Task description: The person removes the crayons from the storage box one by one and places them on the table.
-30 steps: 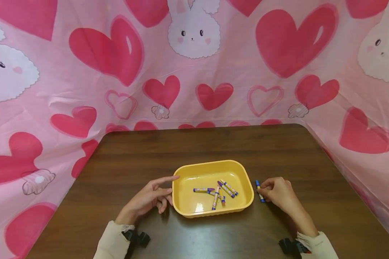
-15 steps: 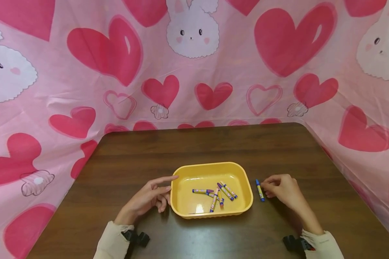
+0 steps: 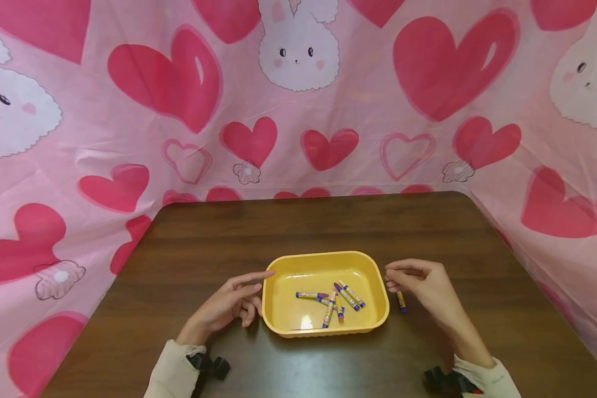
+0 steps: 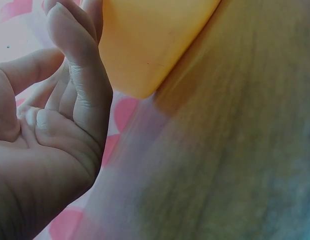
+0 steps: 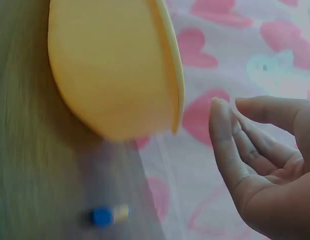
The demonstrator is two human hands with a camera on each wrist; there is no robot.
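Observation:
A yellow plastic tray [image 3: 281, 303] stands on the table with several crayons in it, among them a purple crayon [image 3: 346, 297] and a peach crayon [image 3: 329, 312]. My left hand [image 3: 226, 307] is at the tray's left side, index fingertip over the rim and the other fingers loosely bent. To the right of the tray, my right hand [image 3: 425, 282] hovers beside the rim. Its thumb and fingertips are slightly apart with nothing between them in the right wrist view. Partly hidden below it, a blue crayon [image 3: 401, 303] lies on the table.
The dark wooden table [image 3: 298, 226] reaches back to a pink cloth [image 3: 358, 182] printed with hearts and rabbits, which hangs behind it and at both sides. Small black cameras [image 3: 221, 367] are strapped at the wrists.
My right hand has left the blue crayon on the table and shifted up and left, close to the tray's right rim. The left hand stays at the tray's left side.

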